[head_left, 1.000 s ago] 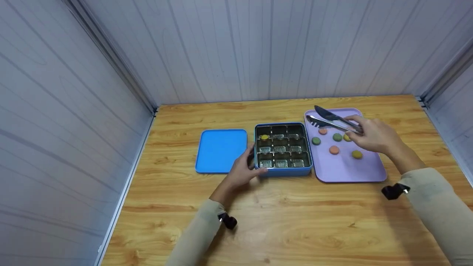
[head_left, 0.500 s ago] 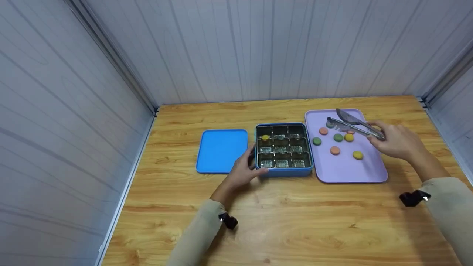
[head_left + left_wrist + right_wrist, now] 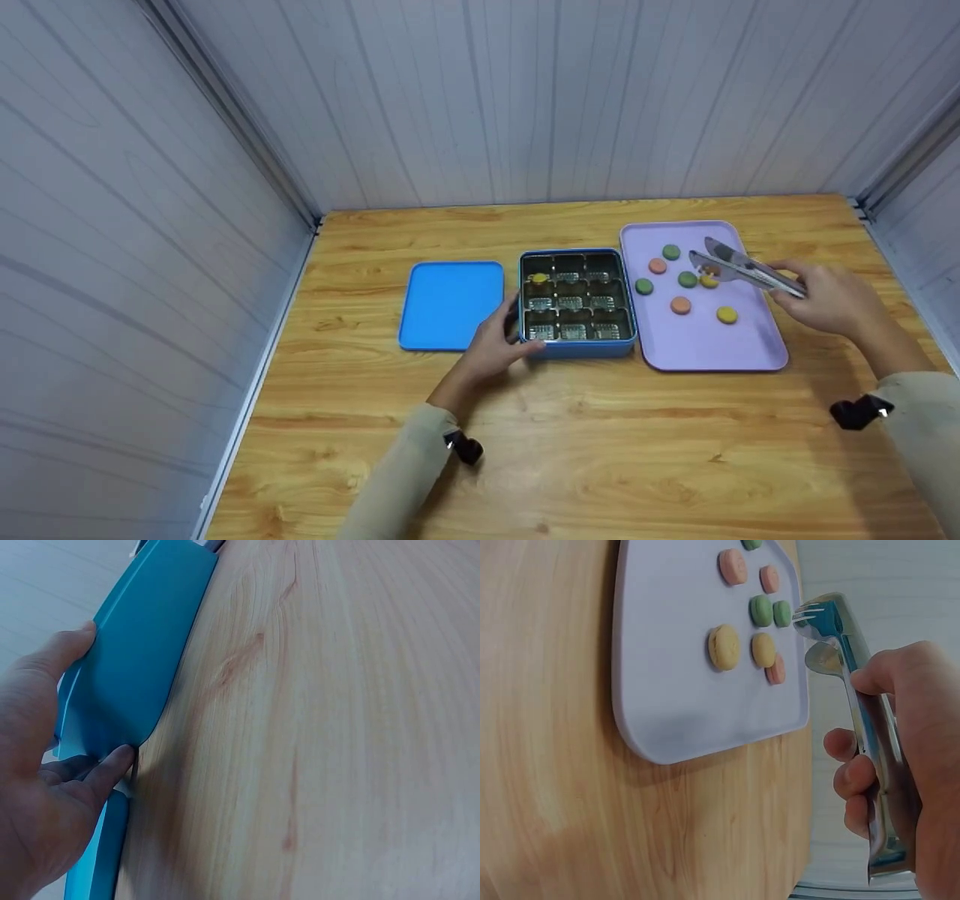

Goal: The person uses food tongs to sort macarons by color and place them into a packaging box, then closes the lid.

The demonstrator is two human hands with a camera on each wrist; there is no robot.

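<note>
Right hand (image 3: 829,298) gripped metal tongs (image 3: 742,268) by the handle end, fingers curled round both arms; wrist view showed the tongs (image 3: 859,701) running from the fist up to the forked tips. Tong tips were held narrow, slightly apart, nothing visibly between them, hovering over the far-right part of the lilac tray (image 3: 705,349). Tips were just beside a yellow macaron (image 3: 708,281) and a green macaron (image 3: 687,279); whether they touched either could not be told.

Other macarons lay loose on the tray: a green one (image 3: 670,252) near the far edge, an orange one (image 3: 657,265), a green one (image 3: 643,286) by the left rim, an orange one (image 3: 680,305) mid-tray, a yellow one (image 3: 725,315) to the right. Right wrist view showed one more pinkish piece (image 3: 775,669) by the tray edge.

Left hand (image 3: 491,349) held the near-left corner of the blue tin box (image 3: 576,349), thumb and fingers pressed against its side wall; wrist view showed the thumb (image 3: 105,772) on the blue wall (image 3: 139,682). The box stood just left of the tray, nearly touching, with nine compartments; one yellow macaron (image 3: 538,278) sat in the far-left compartment.

Blue lid (image 3: 450,304) lay flat just left of the box. All rested on a wooden table (image 3: 600,450).
</note>
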